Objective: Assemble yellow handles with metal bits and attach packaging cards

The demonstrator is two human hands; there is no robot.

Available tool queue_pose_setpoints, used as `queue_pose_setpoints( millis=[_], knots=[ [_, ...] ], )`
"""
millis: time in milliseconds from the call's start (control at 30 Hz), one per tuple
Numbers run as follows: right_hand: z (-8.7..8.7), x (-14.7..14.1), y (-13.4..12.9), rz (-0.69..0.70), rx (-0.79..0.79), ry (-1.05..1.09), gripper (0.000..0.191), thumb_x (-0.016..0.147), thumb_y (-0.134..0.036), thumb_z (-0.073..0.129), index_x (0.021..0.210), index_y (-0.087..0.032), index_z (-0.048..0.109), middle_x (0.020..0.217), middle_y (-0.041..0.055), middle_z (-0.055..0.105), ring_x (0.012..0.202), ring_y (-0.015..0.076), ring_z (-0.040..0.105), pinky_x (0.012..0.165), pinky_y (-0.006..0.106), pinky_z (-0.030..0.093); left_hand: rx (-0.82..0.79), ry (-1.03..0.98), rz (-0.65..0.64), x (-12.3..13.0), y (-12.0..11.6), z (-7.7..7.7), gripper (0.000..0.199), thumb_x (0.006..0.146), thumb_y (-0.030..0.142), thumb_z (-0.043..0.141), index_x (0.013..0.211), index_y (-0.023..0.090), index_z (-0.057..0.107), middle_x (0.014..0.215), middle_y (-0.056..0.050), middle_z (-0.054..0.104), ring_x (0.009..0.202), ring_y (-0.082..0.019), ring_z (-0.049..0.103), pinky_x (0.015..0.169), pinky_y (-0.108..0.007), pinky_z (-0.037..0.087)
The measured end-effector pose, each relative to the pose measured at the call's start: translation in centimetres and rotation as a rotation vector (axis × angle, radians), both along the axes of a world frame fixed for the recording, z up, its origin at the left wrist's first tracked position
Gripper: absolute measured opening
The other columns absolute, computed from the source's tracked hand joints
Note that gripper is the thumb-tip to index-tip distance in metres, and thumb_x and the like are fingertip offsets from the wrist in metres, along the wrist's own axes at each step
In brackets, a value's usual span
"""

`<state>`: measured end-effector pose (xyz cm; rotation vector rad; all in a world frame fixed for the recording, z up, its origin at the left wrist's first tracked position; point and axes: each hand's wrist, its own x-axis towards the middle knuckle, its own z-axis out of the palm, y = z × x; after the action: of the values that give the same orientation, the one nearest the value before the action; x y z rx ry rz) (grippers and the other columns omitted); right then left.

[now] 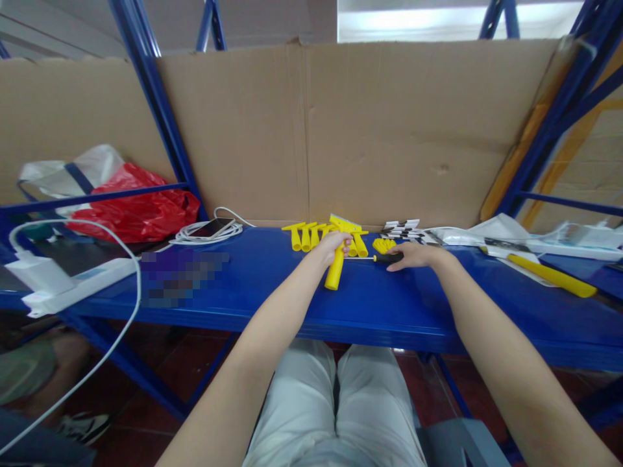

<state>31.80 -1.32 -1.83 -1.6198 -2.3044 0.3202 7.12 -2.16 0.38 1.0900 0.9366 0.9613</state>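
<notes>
My left hand (337, 244) is wrapped around a yellow T-shaped scraper (333, 275), its wide head up and its round handle slanting down toward me. The fingers of my right hand (411, 255) close on the black handle of a screwdriver (387, 258), whose thin shaft points left toward the scraper. Behind my left hand, several more yellow scrapers (305, 240) lie in a row. A small pile of yellow pieces (384, 245) sits just beyond the screwdriver handle.
Black-and-white strips (402, 230) lie behind my right hand. At right are a long yellow-handled tool (552, 275) and a white power strip (574, 248). On the left are coiled white cable (207, 232), a red plastic bag (139, 201) and another power strip (92, 283). Cardboard (379, 130) backs the blue table (389, 305).
</notes>
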Motion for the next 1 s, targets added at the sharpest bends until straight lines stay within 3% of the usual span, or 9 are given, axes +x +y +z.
queue_pose_setpoints(
  millis=[167,367,500,633,800,867,1000],
  knots=[
    [-0.5,0.2,0.5,-0.127,0.039,-0.101,0.035,0.055,-0.035,0.086,0.087,-0.022,0.077,0.095,0.0111,0.074,0.089,0.0305,0.069,0.08,0.04,0.052,-0.02,-0.017,0.048,-0.3,0.4,-0.2,0.026,0.084,0.001,0.049,0.069,0.02,0.039,0.046,0.01,0.039,0.032,-0.003,0.032,0.036,-0.014,0.026],
    [0.5,0.7,-0.4,-0.121,0.013,-0.069,0.018,0.056,-0.031,0.084,0.068,-0.023,0.072,0.075,0.0048,0.072,0.074,0.026,0.066,0.07,0.035,0.05,-0.06,0.013,0.092,-0.8,0.8,-0.1,0.027,0.084,0.002,0.049,0.066,0.02,0.04,0.044,0.009,0.038,0.032,-0.003,0.031,0.036,-0.015,0.027],
    [2.2,0.8,-2.3,-0.128,0.009,0.202,0.03,0.054,-0.042,0.085,0.072,-0.021,0.073,0.065,0.001,0.066,0.068,0.0208,0.063,0.063,0.03,0.048,-0.062,0.03,0.12,-0.9,0.9,-0.1,0.027,0.086,0.002,0.046,0.066,0.019,0.041,0.043,0.009,0.038,0.032,-0.003,0.03,0.037,-0.015,0.027],
    [3.6,0.5,-4.0,-0.173,-0.003,0.643,0.046,0.052,-0.044,0.088,0.086,-0.019,0.073,0.063,-0.0002,0.062,0.058,0.0144,0.056,0.053,0.027,0.046,-0.063,0.023,0.145,-0.8,0.8,-0.1,0.027,0.086,0.003,0.047,0.065,0.019,0.041,0.043,0.008,0.038,0.032,-0.003,0.029,0.038,-0.015,0.026],
    [4.0,0.2,-3.6,-0.226,0.139,1.184,0.047,0.042,-0.036,0.095,0.066,-0.019,0.059,0.057,-0.0027,0.056,0.051,0.0104,0.051,0.046,0.024,0.046,-0.067,0.012,0.156,-0.8,1.0,-0.2,0.028,0.085,0.003,0.048,0.065,0.019,0.041,0.043,0.008,0.039,0.032,-0.003,0.03,0.038,-0.015,0.026],
    [4.1,0.1,-3.3,-0.288,0.23,1.262,0.045,0.049,-0.036,0.094,0.063,-0.019,0.054,0.051,-0.0042,0.05,0.045,0.0089,0.046,0.04,0.022,0.042,-0.079,0.016,0.167,-0.8,1.1,-0.3,0.027,0.085,0.003,0.05,0.065,0.019,0.041,0.044,0.008,0.039,0.032,-0.003,0.029,0.039,-0.015,0.026],
    [4.3,-0.4,-3.8,-0.41,0.326,1.224,0.036,0.069,-0.036,0.084,0.063,-0.019,0.053,0.049,-0.0026,0.051,0.037,0.0076,0.042,0.031,0.019,0.031,-0.104,0.022,0.18,-0.9,1.5,-0.4,0.025,0.083,0.003,0.052,0.067,0.019,0.042,0.045,0.008,0.038,0.033,-0.003,0.029,0.039,-0.016,0.026]
  ],
)
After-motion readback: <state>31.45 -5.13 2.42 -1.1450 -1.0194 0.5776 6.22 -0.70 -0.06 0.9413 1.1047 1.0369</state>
